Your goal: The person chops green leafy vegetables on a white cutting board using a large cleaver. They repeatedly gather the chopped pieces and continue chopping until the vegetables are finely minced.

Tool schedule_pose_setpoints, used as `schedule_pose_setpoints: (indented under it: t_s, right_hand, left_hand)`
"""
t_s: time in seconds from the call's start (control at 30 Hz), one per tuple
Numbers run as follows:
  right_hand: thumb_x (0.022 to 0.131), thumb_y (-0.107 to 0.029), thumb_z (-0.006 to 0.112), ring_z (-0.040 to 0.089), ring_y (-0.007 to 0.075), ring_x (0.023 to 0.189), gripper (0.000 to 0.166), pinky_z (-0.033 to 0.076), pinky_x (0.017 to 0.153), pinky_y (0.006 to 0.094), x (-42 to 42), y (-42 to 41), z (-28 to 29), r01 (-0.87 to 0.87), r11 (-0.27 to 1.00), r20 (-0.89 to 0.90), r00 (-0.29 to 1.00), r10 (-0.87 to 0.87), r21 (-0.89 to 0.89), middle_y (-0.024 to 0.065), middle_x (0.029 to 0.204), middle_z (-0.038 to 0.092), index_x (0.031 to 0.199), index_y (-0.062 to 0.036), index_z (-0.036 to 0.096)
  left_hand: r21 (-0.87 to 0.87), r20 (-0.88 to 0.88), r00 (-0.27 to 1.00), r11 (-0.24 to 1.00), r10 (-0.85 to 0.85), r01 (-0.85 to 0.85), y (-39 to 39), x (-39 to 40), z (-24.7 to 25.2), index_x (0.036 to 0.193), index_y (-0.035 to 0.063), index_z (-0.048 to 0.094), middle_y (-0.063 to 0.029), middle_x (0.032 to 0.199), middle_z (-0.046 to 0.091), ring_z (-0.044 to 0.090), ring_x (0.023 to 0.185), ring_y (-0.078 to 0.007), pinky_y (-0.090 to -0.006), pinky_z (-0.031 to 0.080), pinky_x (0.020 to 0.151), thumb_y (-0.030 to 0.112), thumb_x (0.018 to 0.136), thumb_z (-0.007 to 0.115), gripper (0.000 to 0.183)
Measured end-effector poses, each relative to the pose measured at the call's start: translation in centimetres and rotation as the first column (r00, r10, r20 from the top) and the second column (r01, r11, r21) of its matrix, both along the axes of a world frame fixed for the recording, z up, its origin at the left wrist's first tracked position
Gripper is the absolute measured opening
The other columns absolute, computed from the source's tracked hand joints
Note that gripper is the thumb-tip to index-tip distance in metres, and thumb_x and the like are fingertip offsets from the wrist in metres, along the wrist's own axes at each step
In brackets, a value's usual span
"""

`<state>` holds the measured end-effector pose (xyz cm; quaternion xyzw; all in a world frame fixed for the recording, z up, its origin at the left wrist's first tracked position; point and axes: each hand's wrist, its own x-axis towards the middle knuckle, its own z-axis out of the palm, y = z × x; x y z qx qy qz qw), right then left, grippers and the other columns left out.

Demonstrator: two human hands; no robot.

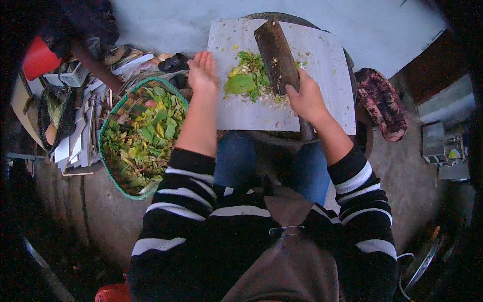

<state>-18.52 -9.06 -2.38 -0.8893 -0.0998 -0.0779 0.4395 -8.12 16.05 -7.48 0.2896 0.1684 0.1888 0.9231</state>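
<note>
A pale board (pixel 324 109) lies before me, bearing a pile of chopped green and yellow leaves (pixel 241 83) with pale cut bits around it. My right hand (pixel 307 96) grips a broad, dark cleaver (pixel 275 53); its blade covers the right part of the pile, and its handle end shows below my hand. Beyond the board's left edge, my left hand (pixel 203 71) is raised with the palm up and holds nothing. Below and left of that hand stands a woven basket with a green rim (pixel 105 166), filled with loose leaves (pixel 151 132).
Wood scraps (pixel 77 139), a white plastic basket (pixel 73 77), a red container (pixel 39 60) and a dark mesh bag (pixel 66 113) crowd the left side. A patterned dark-and-pink object (pixel 383 105) lies right of the board. A round dark rim (pixel 351 60) shows beneath the board.
</note>
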Motion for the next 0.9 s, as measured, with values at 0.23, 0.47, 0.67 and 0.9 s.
schedule_pose_setpoints:
  t_s: [0.23,0.47,0.67,0.9]
  right_hand:
    - [0.079,-0.007,0.058,0.055,0.0273,0.055,0.041,0.045,0.050,0.0367,-1.5,-0.1,0.2,0.019,0.998,0.038,0.999,-0.021,0.052,0.0186,0.073,0.059,0.116,0.0037,0.043]
    - [0.079,-0.006,0.061,0.062,0.0320,0.080,0.033,0.047,0.071,0.0374,-2.4,-0.2,-0.1,-0.045,0.942,-0.048,0.997,0.065,0.334,0.0211,0.086,0.062,0.109,0.0012,0.050]
    - [0.080,-0.008,0.061,0.063,0.0298,0.080,0.033,0.048,0.072,0.0371,-2.1,-0.6,-0.1,0.034,0.923,-0.299,0.950,0.089,0.384,0.0208,0.086,0.062,0.109,0.0020,0.051]
    - [0.077,-0.011,0.062,0.062,0.0338,0.081,0.037,0.048,0.071,0.0390,-1.7,-1.6,-1.6,0.054,0.968,-0.024,0.998,-0.049,0.243,0.0224,0.086,0.062,0.111,0.0022,0.050]
  left_hand:
    - [-0.033,-0.083,0.996,0.999,-0.044,0.042,-3.4,3.8,3.3,0.090,0.0088,0.050,-0.0010,0.054,0.033,0.023,0.038,-0.0132,-0.0280,0.021,0.037,0.047,0.094,0.029,0.044]
    - [-0.129,-0.216,0.976,0.991,0.000,-0.028,-6.6,6.2,4.7,0.088,0.0103,0.046,-0.0016,0.069,0.043,0.036,0.053,-0.0126,-0.0280,0.030,0.047,0.037,0.091,0.032,0.030]
    - [-0.299,-0.263,0.961,0.954,-0.087,0.005,-7.5,6.5,4.9,0.102,0.0103,0.045,-0.0035,0.077,0.044,0.040,0.064,-0.0136,-0.0315,0.036,0.058,0.037,0.090,0.033,0.031]
    - [-0.242,-0.181,0.982,0.970,-0.049,0.004,-5.0,6.2,6.9,0.099,0.0089,0.044,-0.0041,0.079,0.045,0.043,0.067,-0.0157,-0.0325,0.038,0.065,0.035,0.091,0.034,0.030]
